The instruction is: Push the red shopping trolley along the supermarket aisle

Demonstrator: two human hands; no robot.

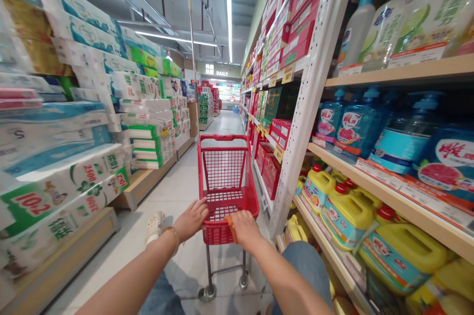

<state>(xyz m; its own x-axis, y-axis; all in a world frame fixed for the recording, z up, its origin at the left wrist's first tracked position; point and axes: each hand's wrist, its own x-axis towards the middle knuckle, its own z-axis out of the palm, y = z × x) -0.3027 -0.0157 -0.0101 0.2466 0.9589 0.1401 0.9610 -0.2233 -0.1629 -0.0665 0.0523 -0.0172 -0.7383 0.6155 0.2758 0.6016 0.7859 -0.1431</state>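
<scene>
A red shopping cart (253,196) with a lattice basket stands upright on the floor right in front of me, on grey legs with casters. My left hand (190,219) grips the near left corner of its rim, with the fingers curled over the edge. At the near right of the rim, my right hand (243,228) is closed, and an orange strip (231,228) shows beside its fingers. Whether that strip belongs to the cart I cannot tell. The basket's floor shows through with no goods visible on it. My fingertips are partly hidden.
Stacked tissue packs (99,172) line the left on a low wooden platform (126,196). Close on the right are a white shelf post (305,93), yellow jugs (403,258) and blue pump bottles (361,122). Tiled floor (225,120) runs ahead between the shelves.
</scene>
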